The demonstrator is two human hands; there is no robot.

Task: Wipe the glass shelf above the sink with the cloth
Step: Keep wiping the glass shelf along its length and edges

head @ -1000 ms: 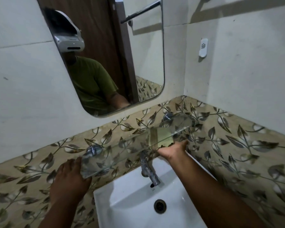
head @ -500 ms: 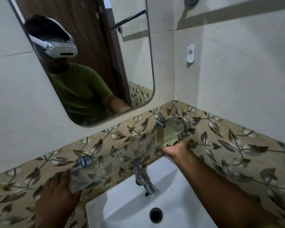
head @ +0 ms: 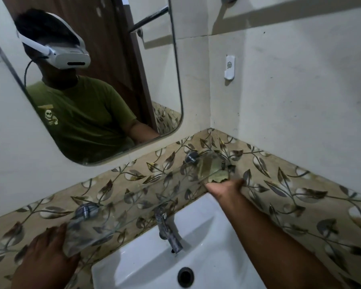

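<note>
A clear glass shelf (head: pixel 133 203) runs along the leaf-patterned tile band above the white sink (head: pixel 204 263), held by two chrome brackets. My right hand (head: pixel 225 187) is at the shelf's right end, fingers reaching under the glass and pressing a yellow-green cloth (head: pixel 216 177) that shows through it. My left hand (head: pixel 48 249) lies flat against the shelf's left end and the tiles, with nothing in it.
A chrome tap (head: pixel 167 230) stands just below the shelf's middle. A mirror (head: pixel 96 80) hangs above and shows a person in a green shirt. The side wall meets the back wall close to the shelf's right end; a small white holder (head: pixel 229 67) is fixed there.
The view has tilted up and to the left, showing more of the mirror. My right hand with the cloth has slid further toward the shelf's right end; my left hand stays at the left end.
</note>
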